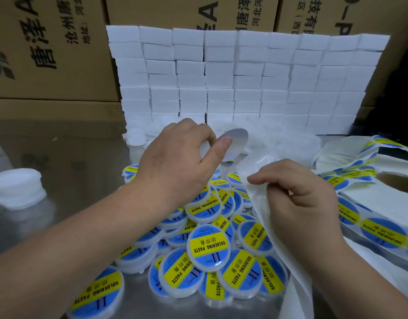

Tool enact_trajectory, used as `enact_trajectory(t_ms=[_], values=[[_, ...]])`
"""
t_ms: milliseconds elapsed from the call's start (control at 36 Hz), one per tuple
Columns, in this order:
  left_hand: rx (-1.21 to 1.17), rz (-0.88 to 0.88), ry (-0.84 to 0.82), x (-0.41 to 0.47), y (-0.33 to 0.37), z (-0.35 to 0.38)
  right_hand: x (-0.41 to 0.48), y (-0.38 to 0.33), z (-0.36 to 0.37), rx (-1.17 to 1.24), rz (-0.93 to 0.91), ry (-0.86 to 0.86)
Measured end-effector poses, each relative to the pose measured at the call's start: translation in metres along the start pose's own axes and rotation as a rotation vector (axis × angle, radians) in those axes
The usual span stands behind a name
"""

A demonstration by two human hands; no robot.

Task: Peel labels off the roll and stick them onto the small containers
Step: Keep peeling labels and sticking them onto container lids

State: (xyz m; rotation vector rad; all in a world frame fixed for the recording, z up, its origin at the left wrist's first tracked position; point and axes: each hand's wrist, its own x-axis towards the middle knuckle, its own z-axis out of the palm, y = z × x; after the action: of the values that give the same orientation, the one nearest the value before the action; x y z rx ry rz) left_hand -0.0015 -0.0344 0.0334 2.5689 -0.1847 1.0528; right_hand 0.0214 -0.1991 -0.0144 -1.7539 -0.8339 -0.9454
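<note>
Left hand pinches label edge, right hand liner

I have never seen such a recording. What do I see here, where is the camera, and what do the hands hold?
There is no machine: one camera on a person's head looks down at their two bare hands. The left hand pinches a pale round disc; label or container, I cannot tell. The right hand pinches the white backing strip of the label roll. On the metal table lies a pile of containers labelled SOLDERING PASTE, with unlabelled white containers at the left and stacked white foam blocks behind.
</note>
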Motion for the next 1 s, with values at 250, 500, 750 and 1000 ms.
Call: enact_trajectory(t_ms=[250,500,750,1000], values=[[-0.016,0.057,0.004,-0.002,0.001,0.002,0.001,-0.004,0.001,0.085,0.217,-0.118],[-0.03,0.176,0.111,-0.001,0.002,0.0,0.006,-0.009,-0.005,0.331,0.554,-0.056],[0.055,0.283,0.155,-0.002,0.001,-0.001,0.006,-0.008,-0.004,0.263,0.608,-0.037],[0.134,0.387,0.153,-0.004,0.005,-0.003,0.007,-0.009,-0.004,0.265,0.723,-0.082]])
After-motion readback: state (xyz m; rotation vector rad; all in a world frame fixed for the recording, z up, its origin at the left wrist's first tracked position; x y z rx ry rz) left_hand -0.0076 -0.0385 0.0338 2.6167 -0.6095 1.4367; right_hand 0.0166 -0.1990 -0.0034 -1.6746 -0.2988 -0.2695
